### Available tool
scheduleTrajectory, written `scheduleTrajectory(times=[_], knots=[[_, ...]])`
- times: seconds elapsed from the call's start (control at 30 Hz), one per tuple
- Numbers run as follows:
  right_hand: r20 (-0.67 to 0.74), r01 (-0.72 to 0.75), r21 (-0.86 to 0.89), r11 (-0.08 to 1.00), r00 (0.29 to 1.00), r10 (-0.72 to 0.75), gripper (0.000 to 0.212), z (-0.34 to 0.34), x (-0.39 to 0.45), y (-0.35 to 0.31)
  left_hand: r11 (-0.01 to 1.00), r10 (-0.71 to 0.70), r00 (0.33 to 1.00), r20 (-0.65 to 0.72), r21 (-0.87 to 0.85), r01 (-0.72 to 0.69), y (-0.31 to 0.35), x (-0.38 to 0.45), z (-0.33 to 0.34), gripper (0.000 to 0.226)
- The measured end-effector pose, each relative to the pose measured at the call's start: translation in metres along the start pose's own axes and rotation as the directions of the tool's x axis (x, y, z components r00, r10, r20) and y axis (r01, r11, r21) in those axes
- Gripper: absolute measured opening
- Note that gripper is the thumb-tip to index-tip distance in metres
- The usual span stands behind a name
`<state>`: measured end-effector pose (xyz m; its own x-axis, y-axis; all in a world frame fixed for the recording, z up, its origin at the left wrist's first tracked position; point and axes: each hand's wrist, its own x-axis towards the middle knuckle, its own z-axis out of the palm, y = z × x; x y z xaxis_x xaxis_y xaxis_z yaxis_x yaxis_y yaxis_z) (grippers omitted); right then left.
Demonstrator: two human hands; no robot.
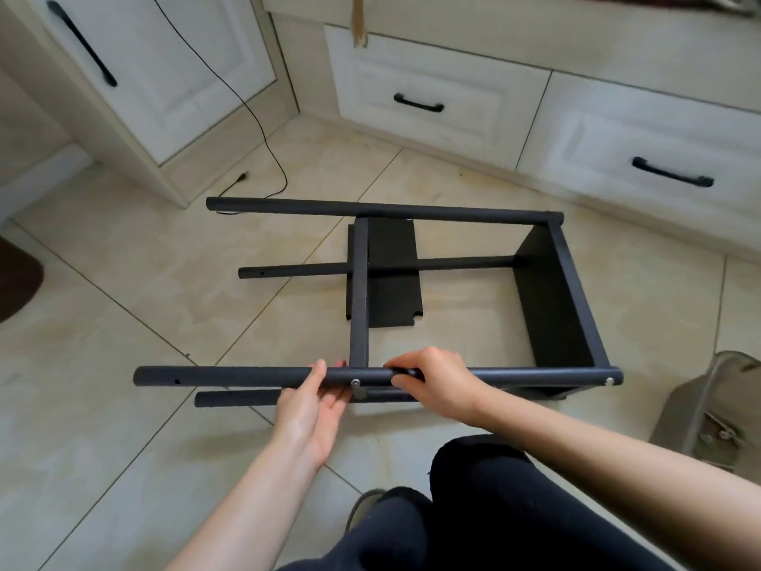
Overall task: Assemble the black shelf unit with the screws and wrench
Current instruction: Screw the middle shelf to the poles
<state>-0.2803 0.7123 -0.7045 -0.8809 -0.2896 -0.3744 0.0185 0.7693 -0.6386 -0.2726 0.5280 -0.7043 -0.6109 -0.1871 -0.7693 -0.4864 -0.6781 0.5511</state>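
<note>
The black shelf unit point(556, 298) lies on its side on the tiled floor, with four round poles running left to right and two shelf boards between them. My left hand point(313, 405) cups the near top pole point(230, 376) from below, thumb over it. My right hand point(436, 385) grips the same pole just to the right, fingers curled round it. Between my hands a silver screw point(355, 382) sits in the pole, where the middle shelf board point(359, 290) meets it. Another screw point(608, 381) shows at the pole's right end. No wrench is in sight.
White cabinets and drawers with black handles point(418, 103) line the back. A black cable point(263, 129) trails across the floor behind the unit. A clear plastic bag with hardware point(716, 430) lies at the right. My dark-trousered knees point(494, 508) are at the bottom.
</note>
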Motion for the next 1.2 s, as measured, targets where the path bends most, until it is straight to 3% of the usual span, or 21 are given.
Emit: scheduleTrajectory(times=[0.23,0.4,0.57,0.83,1.1,1.2], knots=[[-0.100,0.075,0.143,0.987,0.993,-0.061,0.027,-0.035,-0.002,-0.010,0.978,0.181,0.976,0.121,0.083,-0.192,0.030,-0.023,0.040,0.021],[-0.184,0.125,0.258,0.958,0.980,-0.078,0.026,-0.068,-0.013,-0.015,0.930,0.321,0.911,0.260,0.094,-0.354,0.048,-0.046,0.074,0.021],[-0.236,0.129,0.407,0.904,0.971,-0.033,0.027,-0.100,-0.031,-0.015,0.863,0.374,0.836,0.402,0.180,-0.473,0.061,-0.075,0.111,0.026],[-0.203,0.103,0.449,0.888,0.979,-0.011,0.027,-0.143,-0.073,-0.010,0.690,0.373,0.671,0.640,0.292,-0.662,0.055,-0.116,0.159,0.027],[-0.197,0.065,0.581,0.812,0.978,0.063,0.042,-0.157,-0.119,0.013,0.387,0.320,0.497,0.806,0.368,-0.845,0.026,-0.152,0.189,0.029],[-0.186,0.045,0.610,0.791,0.979,0.088,0.041,-0.160,-0.139,0.024,0.324,0.286,0.448,0.847,0.354,-0.877,0.019,-0.161,0.193,0.028]])
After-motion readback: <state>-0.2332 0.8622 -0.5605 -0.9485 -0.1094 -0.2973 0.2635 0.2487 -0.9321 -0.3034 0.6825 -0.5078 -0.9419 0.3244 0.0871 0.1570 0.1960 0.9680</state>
